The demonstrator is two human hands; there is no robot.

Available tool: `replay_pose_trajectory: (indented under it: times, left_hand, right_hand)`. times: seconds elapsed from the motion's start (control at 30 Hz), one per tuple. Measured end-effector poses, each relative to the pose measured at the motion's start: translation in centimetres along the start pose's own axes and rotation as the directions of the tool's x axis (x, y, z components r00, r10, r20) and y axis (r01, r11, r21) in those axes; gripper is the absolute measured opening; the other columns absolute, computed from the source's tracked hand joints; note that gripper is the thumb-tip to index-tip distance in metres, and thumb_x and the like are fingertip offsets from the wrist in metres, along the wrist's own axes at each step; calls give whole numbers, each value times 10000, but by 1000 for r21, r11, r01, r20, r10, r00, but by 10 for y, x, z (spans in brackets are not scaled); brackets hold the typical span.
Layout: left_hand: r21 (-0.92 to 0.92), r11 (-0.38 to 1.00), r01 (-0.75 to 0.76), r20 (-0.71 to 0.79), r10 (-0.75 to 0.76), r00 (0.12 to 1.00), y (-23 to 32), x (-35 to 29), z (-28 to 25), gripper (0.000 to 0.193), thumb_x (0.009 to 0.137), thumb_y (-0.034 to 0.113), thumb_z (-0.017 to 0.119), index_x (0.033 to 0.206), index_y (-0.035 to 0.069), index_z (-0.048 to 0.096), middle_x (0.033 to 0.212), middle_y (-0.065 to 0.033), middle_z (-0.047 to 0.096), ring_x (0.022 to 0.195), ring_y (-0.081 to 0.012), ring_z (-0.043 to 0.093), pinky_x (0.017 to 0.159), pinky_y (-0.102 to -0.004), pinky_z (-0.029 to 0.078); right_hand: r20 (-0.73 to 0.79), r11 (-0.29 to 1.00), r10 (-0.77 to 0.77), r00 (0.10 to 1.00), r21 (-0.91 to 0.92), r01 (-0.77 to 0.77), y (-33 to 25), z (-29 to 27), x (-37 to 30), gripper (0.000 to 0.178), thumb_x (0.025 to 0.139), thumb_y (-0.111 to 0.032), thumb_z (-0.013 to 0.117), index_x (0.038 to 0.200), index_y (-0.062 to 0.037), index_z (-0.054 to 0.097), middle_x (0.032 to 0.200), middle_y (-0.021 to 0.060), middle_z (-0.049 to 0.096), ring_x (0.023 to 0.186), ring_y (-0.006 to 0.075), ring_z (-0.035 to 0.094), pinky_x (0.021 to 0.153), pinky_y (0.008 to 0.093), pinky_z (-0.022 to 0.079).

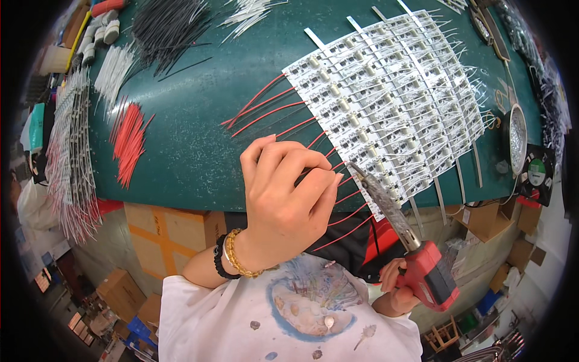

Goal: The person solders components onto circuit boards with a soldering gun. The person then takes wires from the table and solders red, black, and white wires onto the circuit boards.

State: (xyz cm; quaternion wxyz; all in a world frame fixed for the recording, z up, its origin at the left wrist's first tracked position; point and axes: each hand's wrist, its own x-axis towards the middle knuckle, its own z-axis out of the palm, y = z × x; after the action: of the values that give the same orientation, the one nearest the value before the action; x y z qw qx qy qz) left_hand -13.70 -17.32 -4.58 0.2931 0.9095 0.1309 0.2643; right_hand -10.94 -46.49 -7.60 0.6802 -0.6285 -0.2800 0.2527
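A white panel of many small circuit boards point(338, 102) lies on the green table. Red wires point(265, 117) stick out from its left edge, with dark ones among them. My left hand point(289, 187) is closed in a pinch at this edge, fingertips together on a thin wire whose colour I cannot make out. My right hand point(397, 288), at the lower right, is wrapped round the red and black handle of a soldering iron point(429, 274). The iron slants up and left, its tip close to the left fingertips at the panel's edge. Whether the tip touches a pad cannot be told.
Loose red wires point(128, 145), white wires point(114, 71) and a black bundle point(169, 30) lie on the green table point(193, 127). Wired board strips point(71, 151) hang at the left edge. A metal dish point(514, 139) and a fan point(537, 172) are at right; cardboard boxes point(172, 238) stand below.
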Motion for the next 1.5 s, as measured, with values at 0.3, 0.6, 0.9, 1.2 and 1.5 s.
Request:
replay_pose_trajectory:
  times: [0.3,0.6,0.9,1.2,1.5]
  left_hand:
    - [10,1000,-5,-4,5,1000,0,0,2,161,668,28,769,726,92,633,829,-5,630,831,-216,585,884,-442,397]
    - [21,1000,5,-16,-5,1000,2,-1,2,178,649,22,780,729,91,636,822,-6,627,821,-216,587,889,-441,397]
    - [17,1000,-2,-4,2,1000,-2,2,2,179,644,25,781,734,94,643,822,-6,626,823,-215,587,894,-443,397]
    - [81,993,-81,21,79,997,-14,25,-43,177,667,71,784,803,88,672,816,-48,636,817,-231,612,888,-443,446]
    - [565,821,78,-66,-49,997,-176,132,-115,170,796,178,691,880,30,692,832,-120,682,810,-283,638,736,-388,480]
  right_hand:
    - [-70,995,-77,995,62,82,-6,12,17,741,840,-579,613,1175,61,444,493,7,463,377,137,451,411,271,393]
    - [79,989,126,989,66,-132,-4,-14,-1,155,773,-135,605,708,0,566,621,79,564,505,206,558,493,291,464]
    - [-89,957,70,994,288,-41,-7,6,14,248,796,-194,676,737,19,562,613,78,572,504,197,568,483,293,469]
    - [-298,974,-55,953,195,118,4,13,17,744,904,-543,541,1241,95,362,494,21,435,370,133,414,413,283,397]
    - [-240,971,-98,966,190,146,25,-4,8,691,914,-488,552,1243,89,362,489,32,430,360,138,399,405,283,393]
